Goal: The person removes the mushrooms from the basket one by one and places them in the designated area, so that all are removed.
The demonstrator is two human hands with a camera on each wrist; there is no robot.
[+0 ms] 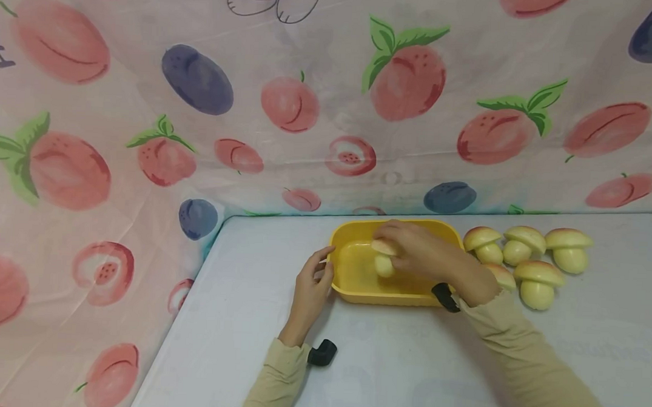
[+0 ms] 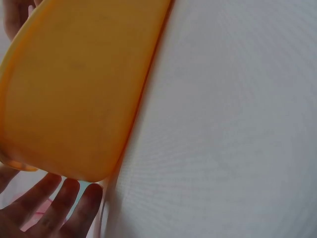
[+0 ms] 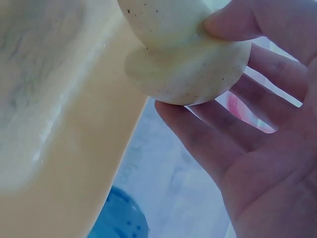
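My right hand (image 1: 419,250) holds a toy mushroom (image 1: 383,264) over the inside of a yellow plastic basin (image 1: 349,297). In the right wrist view the mushroom (image 3: 173,64), pale cream with small dark specks, is pinched between thumb and fingers at its cap. At the basin's left end is my left hand (image 1: 313,285), its fingertips against the outer side just below the rim. The left wrist view has those fingers (image 2: 57,203) spread and fairly straight along the basin's end wall (image 2: 74,166).
Several more toy mushrooms (image 1: 538,285) with reddish-yellow caps stand to the right of the basin, some partly behind my right forearm. All rest on a white table (image 1: 244,321). A fruit-printed cloth (image 1: 321,51) hangs behind and to the left.
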